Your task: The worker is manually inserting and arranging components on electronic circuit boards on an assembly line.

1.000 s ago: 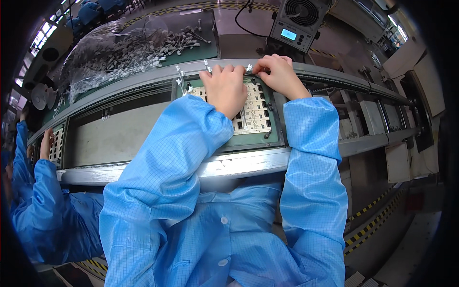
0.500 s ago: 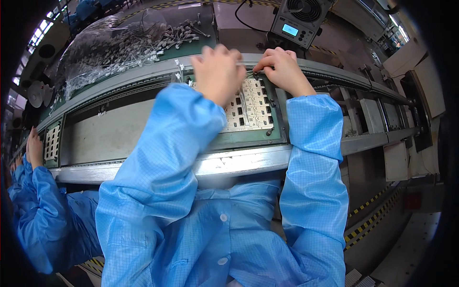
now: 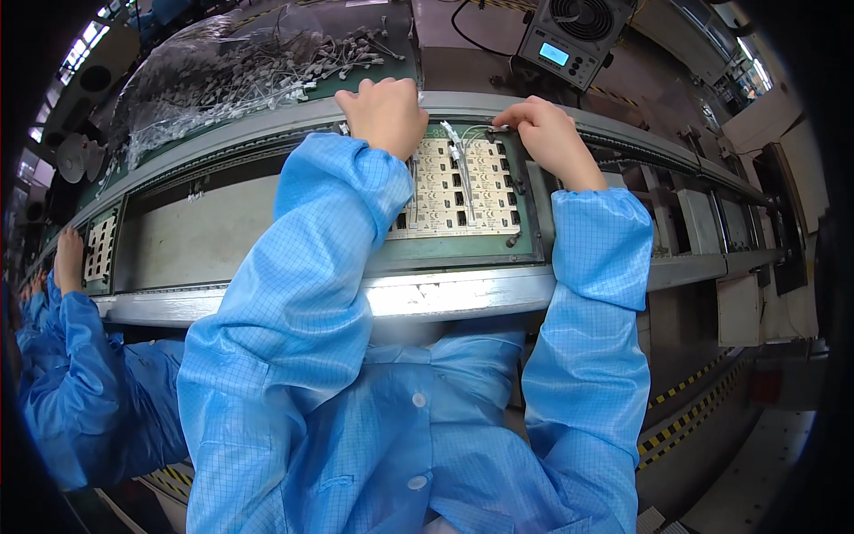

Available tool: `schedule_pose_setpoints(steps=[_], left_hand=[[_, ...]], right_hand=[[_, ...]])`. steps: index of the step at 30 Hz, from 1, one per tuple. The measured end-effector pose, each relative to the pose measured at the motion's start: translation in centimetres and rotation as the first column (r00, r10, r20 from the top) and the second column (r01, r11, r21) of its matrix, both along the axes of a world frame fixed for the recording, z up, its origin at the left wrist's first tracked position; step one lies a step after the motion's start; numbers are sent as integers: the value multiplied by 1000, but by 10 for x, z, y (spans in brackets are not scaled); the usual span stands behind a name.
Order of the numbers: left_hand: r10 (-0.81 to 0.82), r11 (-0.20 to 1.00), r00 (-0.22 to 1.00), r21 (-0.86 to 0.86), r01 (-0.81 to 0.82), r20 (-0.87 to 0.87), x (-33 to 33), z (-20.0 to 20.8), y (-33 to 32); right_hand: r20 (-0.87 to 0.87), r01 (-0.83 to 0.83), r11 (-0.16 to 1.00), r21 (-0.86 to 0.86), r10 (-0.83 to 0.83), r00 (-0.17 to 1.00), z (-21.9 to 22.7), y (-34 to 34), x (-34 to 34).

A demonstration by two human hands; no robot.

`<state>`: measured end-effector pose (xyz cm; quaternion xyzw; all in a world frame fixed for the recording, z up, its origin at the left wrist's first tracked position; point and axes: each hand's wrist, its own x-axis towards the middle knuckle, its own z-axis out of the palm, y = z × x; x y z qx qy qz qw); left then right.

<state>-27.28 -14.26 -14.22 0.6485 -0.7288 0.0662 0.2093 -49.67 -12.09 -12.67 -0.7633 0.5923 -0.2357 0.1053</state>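
Observation:
A panel of cream circuit boards [image 3: 436, 191] with dark sockets sits in a green carrier [image 3: 449, 252] on the conveyor in front of me. White cables [image 3: 459, 156] lie across the panel, their connectors near its far edge. My right hand [image 3: 550, 133] is at the panel's far right corner, index finger and thumb closed at the end of a thin white wire [image 3: 485, 130]. My left hand [image 3: 384, 116] is above the far left corner, fingers curled over the far rail; its fingertips are hidden, and so is whatever they may hold.
Beyond the rail, a clear plastic bag [image 3: 178, 89] spills many white-connector cables [image 3: 294, 67]. A fan unit [image 3: 569, 40] with a lit screen stands at the far right. To the left, another person's hand [image 3: 68, 260] is beside a second carrier [image 3: 100, 249]. Metal conveyor rails [image 3: 445, 294] run across.
My left hand has moved left off the middle of the panel, uncovering the cables there. My right hand stays at the far right corner, and the whole view has shifted slightly.

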Motion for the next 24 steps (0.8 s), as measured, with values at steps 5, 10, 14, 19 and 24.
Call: schedule_pose_setpoints(steps=[5,10,14,19,24], left_hand=[[36,999,999,18,-36,-9,0,-2,1],[43,996,995,87,-35,-90,-8,-1,1],[-29,997,966,68,48,-256,-4,-3,0],[10,995,956,101,20,-294,4,7,3],[32,978,950,204,34,-311,14,18,15]], right_hand=[[-24,-19,990,-137,16,1000,-1,-4,3],[-4,-51,935,-350,53,999,-2,-1,16],[-51,-137,909,-394,127,991,-4,6,47],[-148,-134,930,-343,88,985,-8,-6,61],[-197,-239,931,-276,189,962,-14,-50,84]])
